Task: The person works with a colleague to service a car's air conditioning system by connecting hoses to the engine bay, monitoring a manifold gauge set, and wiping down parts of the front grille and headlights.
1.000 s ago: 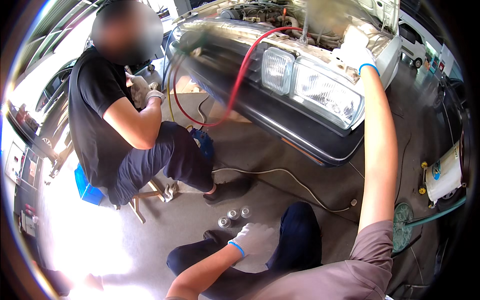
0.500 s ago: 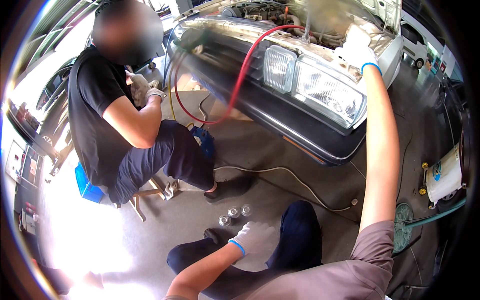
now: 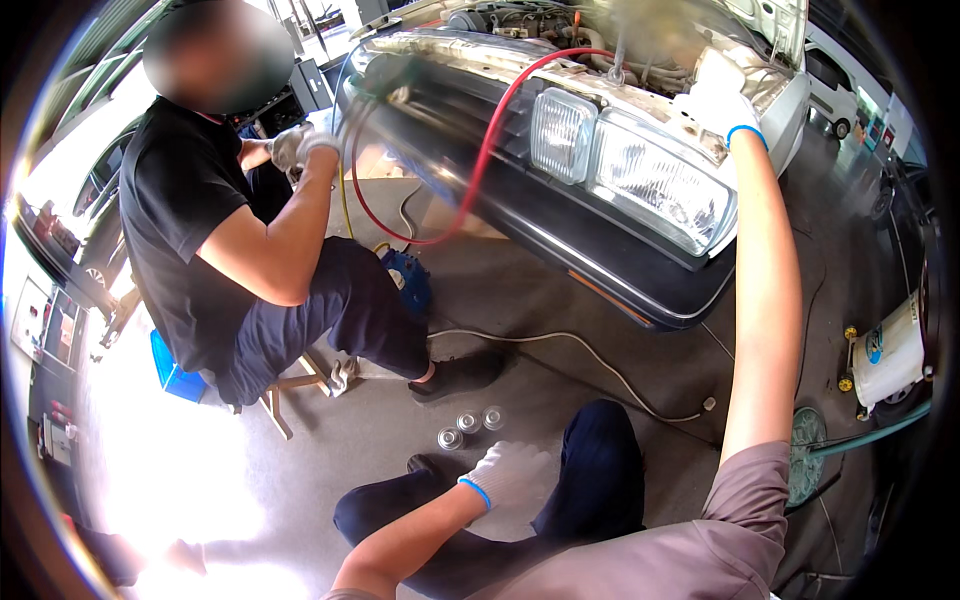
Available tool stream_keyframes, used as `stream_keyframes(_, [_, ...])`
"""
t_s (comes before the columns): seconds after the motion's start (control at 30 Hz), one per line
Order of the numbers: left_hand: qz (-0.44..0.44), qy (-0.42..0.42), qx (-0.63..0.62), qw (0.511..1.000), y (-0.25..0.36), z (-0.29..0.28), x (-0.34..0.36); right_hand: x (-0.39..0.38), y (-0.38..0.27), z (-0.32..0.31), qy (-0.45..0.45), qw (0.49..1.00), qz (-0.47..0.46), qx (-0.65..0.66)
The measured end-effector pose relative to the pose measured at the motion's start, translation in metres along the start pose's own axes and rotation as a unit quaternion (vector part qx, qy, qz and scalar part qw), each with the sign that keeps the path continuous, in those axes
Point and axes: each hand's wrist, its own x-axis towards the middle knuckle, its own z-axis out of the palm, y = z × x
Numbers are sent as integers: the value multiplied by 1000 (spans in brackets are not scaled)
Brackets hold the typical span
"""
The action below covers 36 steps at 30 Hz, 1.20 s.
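Co-worker's gloved hands (image 3: 306, 150) shifted farther off, torso leaned left | right hand (image 3: 730, 105) on car (image 3: 610, 190), right side of open engine bay, grip can't tell | left hand (image 3: 510, 472) slack, empty over lap | step: apparently waiting, braced | next move calls for freeing right hand | three cans (image 3: 469, 422) on floor, near left

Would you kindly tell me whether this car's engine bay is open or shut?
It is open: engine parts show uncovered behind the headlights.
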Motion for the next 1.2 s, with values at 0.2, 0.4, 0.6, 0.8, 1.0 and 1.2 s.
stream_keyframes(0.2, [-6, -10, 1, 1000, 0, 0, 1, 5, 4, 6, 10, 1000, -9, -4])
stream_keyframes(0.4, [-3, -11, 1, 1000, -1, 0, 0, 6, 4, 5, 1, 1000, -26, -8])
stream_keyframes(0.6, [0, -12, 3, 1000, 0, 1, 2, 16, 12, 13, 15, 1000, -9, -5])
stream_keyframes(0.8, [1, -22, 9, 1000, 4, -8, 0, -4, -3, -2, 4, 1000, 2, 18])
stream_keyframes(1.0, [-2, -12, 3, 1000, 1, 0, -1, 7, 4, 6, 2, 1000, -13, -2])
stream_keyframes(1.2, [-3, -11, 3, 1000, 2, 0, -2, 12, 14, 23, 82, 996, -43, -5])
